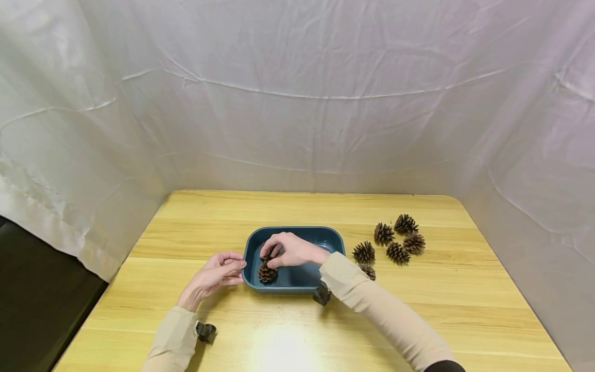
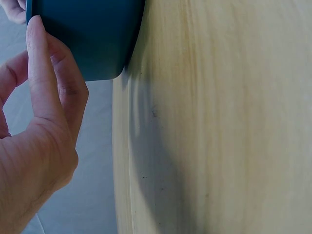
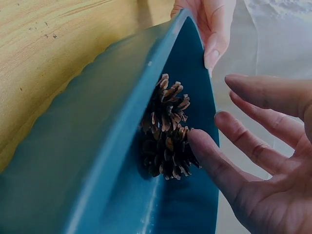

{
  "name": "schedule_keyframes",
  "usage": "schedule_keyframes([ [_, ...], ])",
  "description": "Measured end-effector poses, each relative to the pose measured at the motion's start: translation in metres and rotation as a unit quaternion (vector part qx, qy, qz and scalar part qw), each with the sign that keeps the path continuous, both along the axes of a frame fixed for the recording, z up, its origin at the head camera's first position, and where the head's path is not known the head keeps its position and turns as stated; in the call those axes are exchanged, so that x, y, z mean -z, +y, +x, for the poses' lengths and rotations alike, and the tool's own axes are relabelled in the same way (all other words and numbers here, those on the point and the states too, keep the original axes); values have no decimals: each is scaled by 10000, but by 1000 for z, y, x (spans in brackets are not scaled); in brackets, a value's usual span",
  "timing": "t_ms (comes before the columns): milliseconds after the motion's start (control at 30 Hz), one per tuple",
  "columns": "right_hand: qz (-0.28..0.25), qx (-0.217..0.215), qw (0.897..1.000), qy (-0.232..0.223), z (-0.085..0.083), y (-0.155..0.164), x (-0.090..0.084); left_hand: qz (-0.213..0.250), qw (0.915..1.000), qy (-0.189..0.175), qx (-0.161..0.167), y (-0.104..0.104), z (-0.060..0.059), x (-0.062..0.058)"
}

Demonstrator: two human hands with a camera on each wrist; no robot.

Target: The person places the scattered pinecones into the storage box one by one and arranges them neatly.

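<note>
A dark blue-green rectangular basin (image 1: 304, 279) sits on the wooden table. Two brown pine cones lie touching at its left end; the nearer pine cone (image 1: 267, 273) is plain in the head view, while the other is partly covered by my right hand (image 1: 290, 249). That hand reaches over the basin, its fingers spread apart in the right wrist view. Its thumb tip is right at one pine cone (image 3: 168, 153), and the other fingers stand off from the cones. My left hand (image 1: 214, 274) rests against the basin's left end, thumb tip at the rim and fingers along the outer wall.
Right of the basin lie several loose pine cones (image 1: 398, 253), one of them partly hidden by the right sleeve (image 1: 372, 294). Pale cloth (image 1: 307, 129) hangs behind the table and along both sides. Each wrist bears a small black camera (image 1: 205, 331).
</note>
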State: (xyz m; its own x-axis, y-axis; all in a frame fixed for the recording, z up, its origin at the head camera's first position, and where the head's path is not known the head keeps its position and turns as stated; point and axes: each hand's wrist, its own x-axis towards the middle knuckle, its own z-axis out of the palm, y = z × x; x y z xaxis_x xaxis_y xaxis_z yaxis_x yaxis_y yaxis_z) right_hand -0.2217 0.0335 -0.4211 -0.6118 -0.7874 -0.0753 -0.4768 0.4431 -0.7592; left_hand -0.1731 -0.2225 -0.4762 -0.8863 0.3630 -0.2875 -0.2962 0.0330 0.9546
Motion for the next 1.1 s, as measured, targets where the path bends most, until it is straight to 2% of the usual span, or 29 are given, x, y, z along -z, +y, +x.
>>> schedule_keyframes([
  [533,-212,197,9994,-199,4,23,-4,66,10000,14,-9,-1,0,2],
  [833,-437,444,9974,-354,6,47,-4,58,10000,-24,-45,-1,-1,2],
  [1100,-622,578,9960,-271,6,75,-6,46,10000,-12,-36,-1,-1,2],
])
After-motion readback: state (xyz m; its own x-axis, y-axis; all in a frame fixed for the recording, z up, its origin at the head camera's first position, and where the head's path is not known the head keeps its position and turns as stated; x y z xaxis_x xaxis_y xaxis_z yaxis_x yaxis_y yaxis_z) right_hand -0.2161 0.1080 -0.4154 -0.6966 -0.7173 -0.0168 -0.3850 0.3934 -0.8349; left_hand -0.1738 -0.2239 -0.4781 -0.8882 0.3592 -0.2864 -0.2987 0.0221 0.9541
